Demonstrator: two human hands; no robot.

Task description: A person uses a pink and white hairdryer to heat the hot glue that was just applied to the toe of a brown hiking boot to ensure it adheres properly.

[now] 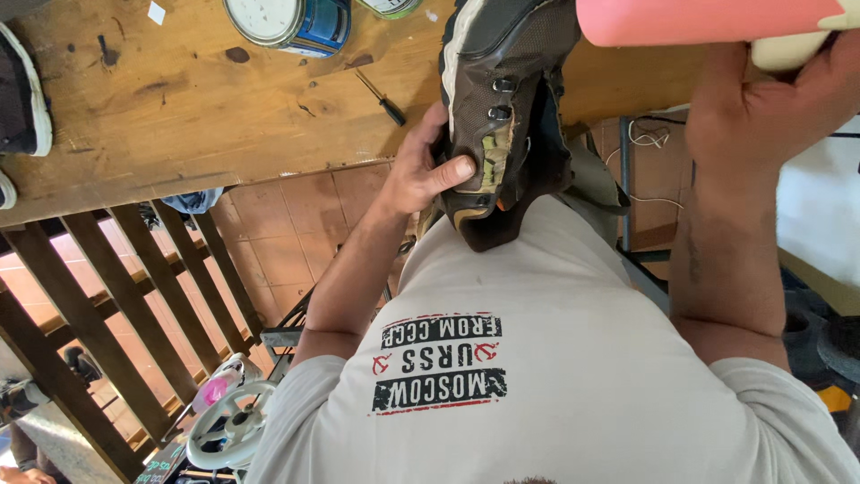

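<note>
Against the belly: shoe (502, 116), brown, pressed to the white shirt (573, 358), over the edge of the wooden table (179, 116).
Shoe axis: long axis runs from the body toward the table; one end touches the shirt, the other points away.
Left hand (425, 166): closed around the side of the shoe, thumb flat on the tongue.
Right hand (770, 108): closed around a pink tool (708, 20), just beside the shoe.
On table: paint can (287, 22), small screwdriver (381, 99).
</note>
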